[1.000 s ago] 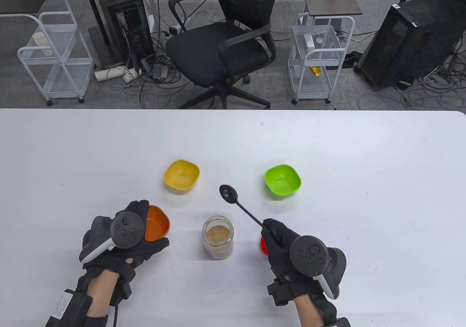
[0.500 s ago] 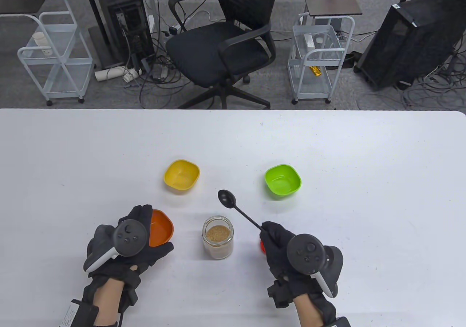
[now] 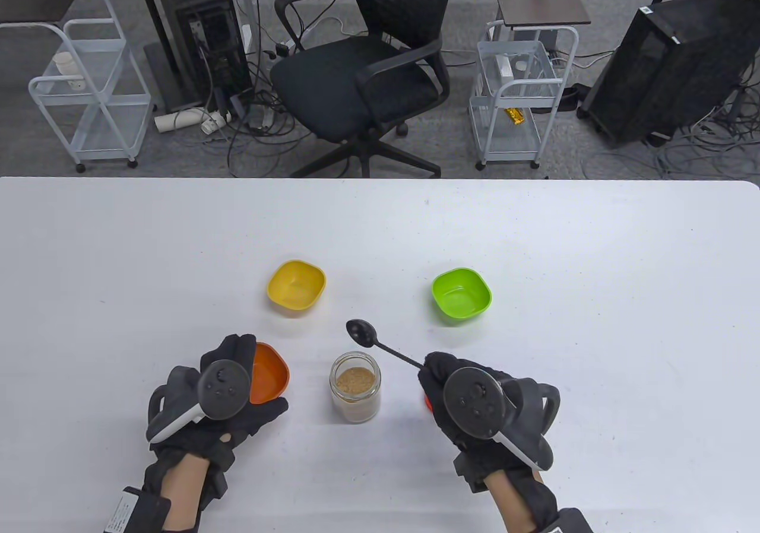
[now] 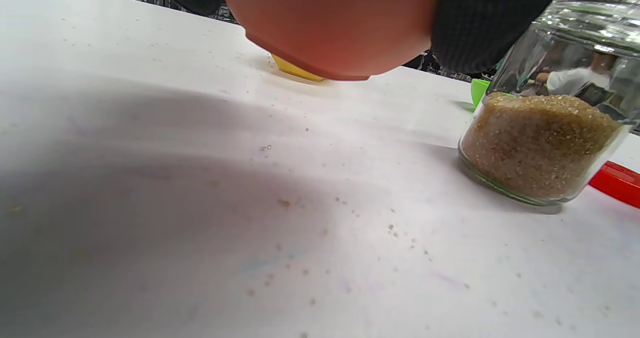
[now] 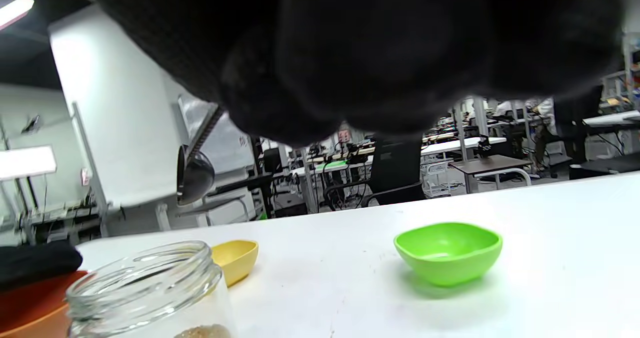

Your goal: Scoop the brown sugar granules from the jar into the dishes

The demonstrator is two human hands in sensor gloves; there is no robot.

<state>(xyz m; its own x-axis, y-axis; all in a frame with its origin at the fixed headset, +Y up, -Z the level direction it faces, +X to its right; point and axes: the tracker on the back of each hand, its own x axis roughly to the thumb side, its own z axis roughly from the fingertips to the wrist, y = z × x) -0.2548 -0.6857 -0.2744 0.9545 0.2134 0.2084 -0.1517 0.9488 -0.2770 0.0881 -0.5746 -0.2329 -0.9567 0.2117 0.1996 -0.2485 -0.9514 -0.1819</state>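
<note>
An open glass jar of brown sugar stands at the table's near centre; it also shows in the left wrist view and the right wrist view. My right hand grips the handle of a black spoon, its empty bowl raised just beyond the jar's far right rim. My left hand holds an orange dish left of the jar, lifted off the table in the left wrist view. A yellow dish and a green dish sit empty further back.
A red jar lid lies mostly under my right hand, just right of the jar; it shows in the left wrist view. Loose sugar grains are scattered on the white table. An office chair and carts stand beyond the far edge.
My right hand has swung the spoon bowl left and nearer, toward the jar's mouth. My left hand has moved the orange dish a little right, closer to the jar.
</note>
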